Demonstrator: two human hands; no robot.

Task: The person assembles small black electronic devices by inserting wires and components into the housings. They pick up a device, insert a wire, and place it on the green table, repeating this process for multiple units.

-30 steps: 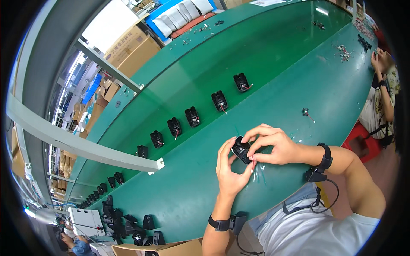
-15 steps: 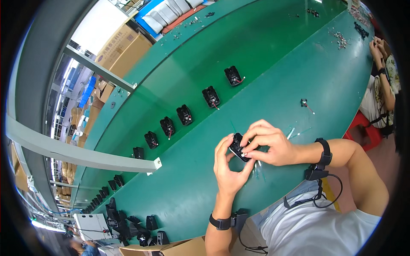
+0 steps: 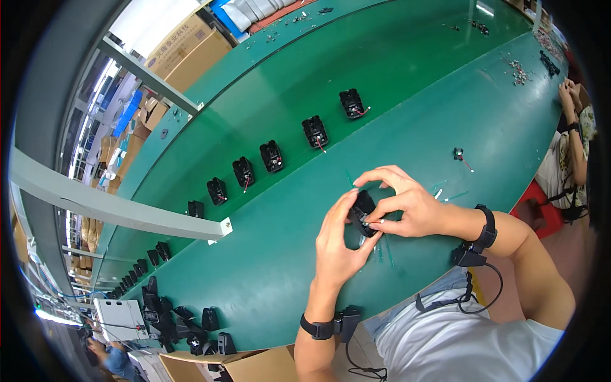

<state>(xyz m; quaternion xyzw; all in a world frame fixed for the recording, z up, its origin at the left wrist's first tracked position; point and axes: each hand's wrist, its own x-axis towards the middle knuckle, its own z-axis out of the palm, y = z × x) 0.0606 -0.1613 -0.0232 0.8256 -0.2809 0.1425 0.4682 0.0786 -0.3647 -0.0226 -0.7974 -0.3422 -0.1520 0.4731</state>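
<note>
In front of me, my left hand (image 3: 334,239) holds a small black plastic housing (image 3: 364,205) from its left side, with fingers at its top and thumb at its lower edge. My right hand (image 3: 407,204) arches over the same housing. Its thumb and forefinger are pinched together at the lower inside of the housing; a small whitish bit shows at those fingertips, too small to name. Thin green and white strips (image 3: 384,251) lie on the green table (image 3: 280,274) beneath and beside the hands. A small black part with a red wire (image 3: 459,154) rests farther right.
A row of similar black housings (image 3: 314,132), some with red wires, stands on the green strip beyond the table. A grey metal frame bar (image 3: 127,216) crosses at left. Black parts (image 3: 184,321) and an open cardboard box (image 3: 261,368) sit lower left. Another person's hands (image 3: 568,95) are far right.
The housing has turned a little in my left hand, and my right fingertips have shifted slightly with it. The row of housings appears farther left as the view moves.
</note>
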